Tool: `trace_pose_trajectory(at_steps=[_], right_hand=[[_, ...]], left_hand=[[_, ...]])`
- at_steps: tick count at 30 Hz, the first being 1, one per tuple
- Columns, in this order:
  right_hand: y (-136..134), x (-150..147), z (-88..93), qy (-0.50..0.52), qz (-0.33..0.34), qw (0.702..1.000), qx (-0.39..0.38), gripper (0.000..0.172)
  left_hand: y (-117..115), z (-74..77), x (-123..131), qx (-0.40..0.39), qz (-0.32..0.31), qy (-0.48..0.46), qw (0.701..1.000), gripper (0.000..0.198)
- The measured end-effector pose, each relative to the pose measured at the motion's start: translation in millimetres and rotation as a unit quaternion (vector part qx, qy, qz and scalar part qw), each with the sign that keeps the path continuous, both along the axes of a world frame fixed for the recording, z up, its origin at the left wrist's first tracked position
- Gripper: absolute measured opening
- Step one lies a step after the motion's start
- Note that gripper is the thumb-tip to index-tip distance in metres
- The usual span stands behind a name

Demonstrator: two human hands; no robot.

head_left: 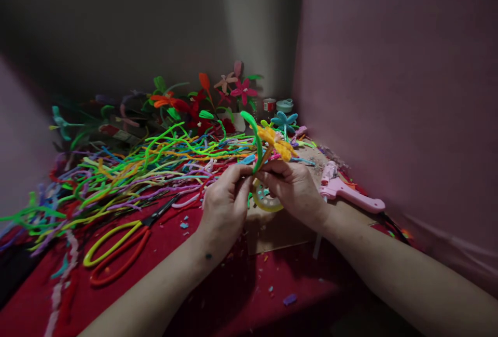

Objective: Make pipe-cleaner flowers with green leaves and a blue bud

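Both hands meet over the middle of the table, pinching a pipe cleaner flower (277, 141) with an orange-yellow head. My left hand (227, 199) is closed with thumb and forefinger at the base of a curved green pipe cleaner leaf (256, 139), which stands up beside the flower. My right hand (293, 186) pinches the stem just below the petals, its fingertips almost touching the left ones. The exact spot where leaf and stem join is covered by fingers. Below and behind the hands lies a yellow roll of tape (266, 202), partly hidden.
Loose pipe cleaners (155, 165) cover the left and middle. Scissors (120, 254) with yellow and red handles lie front left. A pink glue gun (346, 191) rests at right on a cardboard piece (272, 236). Finished flowers (243, 90) stand along the back wall.
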State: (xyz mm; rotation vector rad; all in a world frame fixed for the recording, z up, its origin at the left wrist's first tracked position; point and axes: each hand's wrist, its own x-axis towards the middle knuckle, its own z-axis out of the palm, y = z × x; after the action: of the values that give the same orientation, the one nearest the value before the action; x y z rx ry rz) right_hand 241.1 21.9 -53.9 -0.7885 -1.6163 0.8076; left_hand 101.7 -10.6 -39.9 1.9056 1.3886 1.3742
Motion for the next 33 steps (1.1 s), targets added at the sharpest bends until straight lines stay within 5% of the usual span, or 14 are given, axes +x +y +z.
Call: trace_pose_trajectory(at_steps=[3,7,11,15,19,28,33], right_hand=[[1,0,1.0,0.006,0.001,1.0,-0.002,0.011],[2,2,2.0,-0.001,0.025,1.0,-0.003,0.01],[0,0,5.1,0.058,0.077,0.993,-0.074,0.008],[-6,-7,5.3,0.175,0.17,0.944,-0.222,0.022],[-4,-11,1.1,0.247,0.204,0.907,-0.272,0.023],[-2,-5,11.7,0.214,0.155,0.928,-0.264,0.006],[-6,-7,13.4,0.187,0.104,0.954,-0.211,0.005]], left_hand=[[0,-3.6,-1,0.047,-0.013,0.049,0.998,0.017],[5,-1.3,-5,0.004,-0.06,-0.049,0.997,0.004],[9,-0.4,-7,0.05,-0.024,-0.064,0.996,0.004],[10,-1.2,-7,0.029,-0.002,-0.101,0.994,0.003],[10,-1.7,-6,0.021,0.001,-0.117,0.993,0.007],[6,-4.1,-7,0.04,0.008,-0.038,0.998,0.005],[0,2.1,-2,0.004,-0.003,-0.084,0.996,0.005]])
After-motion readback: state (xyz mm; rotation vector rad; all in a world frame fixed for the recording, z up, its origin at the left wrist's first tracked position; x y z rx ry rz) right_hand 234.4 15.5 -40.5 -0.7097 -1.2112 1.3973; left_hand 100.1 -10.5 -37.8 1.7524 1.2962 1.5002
